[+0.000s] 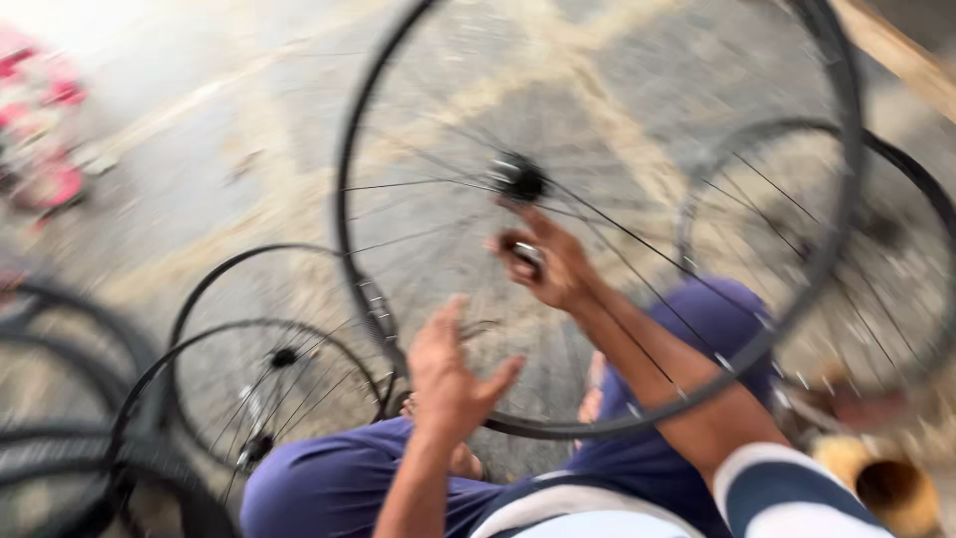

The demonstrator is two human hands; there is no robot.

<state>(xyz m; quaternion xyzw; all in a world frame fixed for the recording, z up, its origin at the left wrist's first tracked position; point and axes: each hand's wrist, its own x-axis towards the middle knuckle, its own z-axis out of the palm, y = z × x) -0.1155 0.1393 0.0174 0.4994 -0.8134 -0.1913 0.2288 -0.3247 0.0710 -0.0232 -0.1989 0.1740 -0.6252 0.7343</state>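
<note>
large spoked wheel (597,214) upright before the knees, hub (520,179) just far of right hand (543,264) | right hand pinches a small metal part, reaching through the spokes, nearer the hub | left hand (448,374) spread, empty, near the rim's low edge | paved ground (199,169), smaller wheels (269,389) left, another right

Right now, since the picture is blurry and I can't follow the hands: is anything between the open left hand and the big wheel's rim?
Nothing visible. The left hand hangs open just above the lower rim of the big spoked wheel, with only thin spokes nearby. The right hand reaches through the spokes below the hub.
</note>
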